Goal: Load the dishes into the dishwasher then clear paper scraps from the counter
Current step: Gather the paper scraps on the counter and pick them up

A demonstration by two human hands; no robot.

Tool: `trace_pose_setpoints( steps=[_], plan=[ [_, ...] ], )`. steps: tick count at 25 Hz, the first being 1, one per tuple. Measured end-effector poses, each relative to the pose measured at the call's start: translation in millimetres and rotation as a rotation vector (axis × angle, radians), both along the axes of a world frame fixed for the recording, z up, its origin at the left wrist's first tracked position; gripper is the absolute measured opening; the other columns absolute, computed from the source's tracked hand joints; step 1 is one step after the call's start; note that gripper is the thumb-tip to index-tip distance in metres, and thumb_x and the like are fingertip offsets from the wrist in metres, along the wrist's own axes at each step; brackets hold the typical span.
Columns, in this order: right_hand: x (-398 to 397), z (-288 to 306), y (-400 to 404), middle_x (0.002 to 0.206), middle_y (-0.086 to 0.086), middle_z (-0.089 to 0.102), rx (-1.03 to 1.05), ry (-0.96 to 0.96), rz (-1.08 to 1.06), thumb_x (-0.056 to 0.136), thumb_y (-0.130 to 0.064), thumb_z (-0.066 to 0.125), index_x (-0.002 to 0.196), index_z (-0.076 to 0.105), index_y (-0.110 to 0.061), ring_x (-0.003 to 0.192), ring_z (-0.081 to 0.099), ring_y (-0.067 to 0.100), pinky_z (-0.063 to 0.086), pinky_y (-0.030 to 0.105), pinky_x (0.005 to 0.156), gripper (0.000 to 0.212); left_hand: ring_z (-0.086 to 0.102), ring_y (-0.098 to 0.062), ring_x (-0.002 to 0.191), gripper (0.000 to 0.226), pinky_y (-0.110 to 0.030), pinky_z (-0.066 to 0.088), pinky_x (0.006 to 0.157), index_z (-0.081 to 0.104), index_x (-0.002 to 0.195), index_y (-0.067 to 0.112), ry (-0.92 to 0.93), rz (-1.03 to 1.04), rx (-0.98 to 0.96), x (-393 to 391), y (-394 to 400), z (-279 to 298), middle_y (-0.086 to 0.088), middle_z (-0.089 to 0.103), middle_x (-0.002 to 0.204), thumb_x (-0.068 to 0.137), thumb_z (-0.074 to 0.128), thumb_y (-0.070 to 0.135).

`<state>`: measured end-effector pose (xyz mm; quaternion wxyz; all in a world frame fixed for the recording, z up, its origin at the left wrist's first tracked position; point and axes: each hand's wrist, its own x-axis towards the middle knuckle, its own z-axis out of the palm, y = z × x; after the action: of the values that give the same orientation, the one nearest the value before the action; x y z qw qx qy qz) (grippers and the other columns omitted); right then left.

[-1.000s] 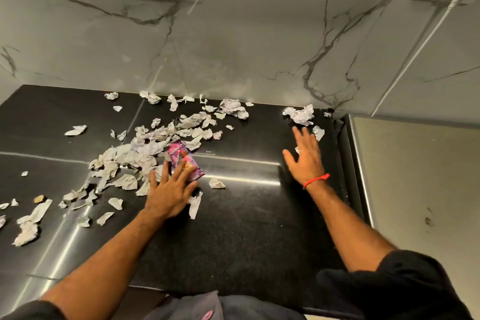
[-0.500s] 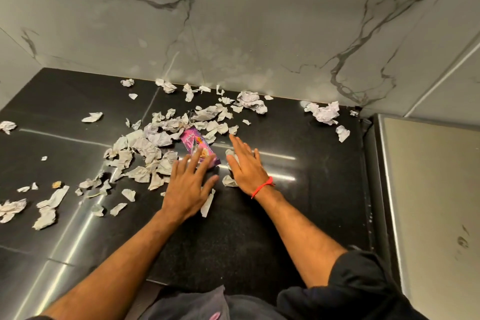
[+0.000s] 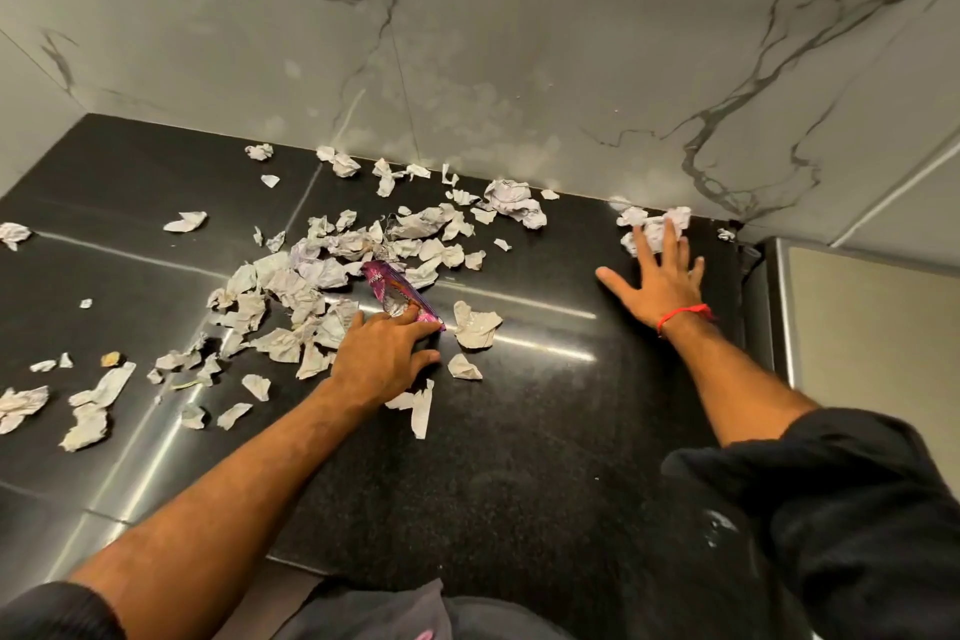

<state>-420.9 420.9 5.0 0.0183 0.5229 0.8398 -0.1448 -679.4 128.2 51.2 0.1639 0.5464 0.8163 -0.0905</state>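
Several crumpled white paper scraps (image 3: 317, 270) lie heaped on the black counter (image 3: 545, 431), left of centre. A purple foil wrapper (image 3: 392, 291) lies at the heap's right edge. My left hand (image 3: 382, 359) lies flat on the scraps with its fingertips on the wrapper's near end. My right hand (image 3: 660, 283) is spread flat on the counter at the back right, fingertips touching a small clump of scraps (image 3: 647, 224) by the wall. Two loose scraps (image 3: 475, 325) lie between my hands.
A marble wall (image 3: 519, 68) backs the counter. More scattered scraps (image 3: 88, 405) lie at the far left. A steel appliance top (image 3: 872, 327) adjoins the counter on the right. A dark cloth or garment (image 3: 374, 613) shows at the near edge.
My right hand has moved from beside my left hand out to the back right clump of scraps. My left hand stays on the heap near the wrapper.
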Motion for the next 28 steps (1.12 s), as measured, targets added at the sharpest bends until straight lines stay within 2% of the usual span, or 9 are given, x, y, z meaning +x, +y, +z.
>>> trace_pose_setpoints(
  steps=[7,10,12,15,17,19,21,24,28],
  plan=[
    [-115.0,4.3,-131.0,0.162,0.002,-0.018,-0.113,0.097,0.291,0.085,-0.082,0.014,0.153,0.005,-0.043,0.149,-0.015,0.032,-0.01,0.057,0.118,0.079,0.034,-0.026,0.146,0.051,-0.056,0.024,0.12,0.028,0.152,0.047,-0.058,-0.031,-0.042,-5.3,-1.9,7.3,0.007,0.026,0.164,0.102,0.039,0.053],
    [-130.9,16.3,-155.8,0.164,-0.006,-0.01,-0.278,0.276,0.348,0.092,-0.073,0.021,0.152,0.004,-0.047,0.149,-0.014,0.027,-0.014,0.055,0.116,0.067,0.023,-0.022,0.151,0.051,-0.061,0.01,0.122,0.022,0.153,0.049,-0.153,-0.021,-0.001,-11.4,-16.3,10.0,0.005,0.015,0.167,0.105,0.038,0.046],
    [-119.7,22.1,-158.8,0.163,-0.004,0.014,-0.262,0.502,0.309,0.097,-0.059,0.037,0.152,0.019,-0.04,0.15,0.003,0.024,-0.001,0.052,0.12,0.061,0.023,-0.023,0.151,0.055,-0.059,0.008,0.122,0.023,0.154,0.047,-0.184,0.056,0.15,-8.8,-37.9,7.9,0.002,0.008,0.168,0.104,0.045,0.038],
    [-80.1,17.2,-165.8,0.134,0.0,0.053,-0.093,0.692,0.156,0.091,-0.041,0.056,0.136,0.052,-0.029,0.126,0.043,0.024,0.036,0.036,0.106,0.046,0.04,-0.027,0.139,0.052,-0.057,0.033,0.116,0.044,0.145,0.039,-0.089,0.065,0.363,7.1,-64.3,0.6,-0.007,0.024,0.163,0.096,0.061,0.036],
    [-59.4,7.7,-184.4,0.115,-0.003,0.053,-0.014,0.55,0.167,0.085,-0.049,0.058,0.121,0.059,-0.033,0.108,0.047,0.02,0.04,0.033,0.092,0.04,0.053,-0.024,0.12,0.04,-0.047,0.05,0.099,0.06,0.128,0.032,-0.135,0.053,0.433,18.4,-75.9,-2.2,-0.004,0.048,0.14,0.091,0.064,0.047],
    [-53.8,1.8,-208.9,0.113,-0.003,0.05,0.003,0.358,0.217,0.084,-0.048,0.061,0.117,0.059,-0.034,0.105,0.045,0.019,0.039,0.034,0.089,0.036,0.055,-0.02,0.108,0.04,-0.039,0.05,0.089,0.063,0.117,0.031,-0.17,-0.016,0.328,28.8,-83.8,-7.4,0.001,0.054,0.122,0.088,0.061,0.058],
    [-59.9,-0.8,-228.9,0.12,-0.003,0.048,-0.018,0.277,0.317,0.089,-0.04,0.059,0.122,0.058,-0.035,0.11,0.043,0.02,0.037,0.036,0.091,0.034,0.054,-0.022,0.107,0.039,-0.04,0.049,0.088,0.061,0.118,0.031,-0.158,-0.047,0.239,34.1,-90.1,-16.5,0.0,0.054,0.121,0.088,0.063,0.056],
    [-77.3,2.7,-232.8,0.127,-0.002,0.052,-0.172,0.425,0.492,0.093,-0.027,0.056,0.128,0.06,-0.027,0.116,0.045,0.019,0.037,0.036,0.099,0.035,0.057,-0.026,0.103,0.028,-0.043,0.051,0.084,0.061,0.118,0.028,-0.067,0.115,0.321,25.2,-90.8,-17.2,-0.003,0.055,0.119,0.093,0.064,0.04],
    [-67.3,6.2,-200.0,0.111,0.006,0.063,-0.175,0.775,0.197,0.087,-0.004,0.062,0.112,0.071,-0.013,0.097,0.058,0.013,0.049,0.035,0.093,0.029,0.053,-0.026,0.11,0.03,-0.043,0.051,0.091,0.058,0.124,0.025,-0.004,0.121,0.445,24.2,-66.8,-2.0,-0.007,0.051,0.125,0.094,0.063,0.026]
  ],
)
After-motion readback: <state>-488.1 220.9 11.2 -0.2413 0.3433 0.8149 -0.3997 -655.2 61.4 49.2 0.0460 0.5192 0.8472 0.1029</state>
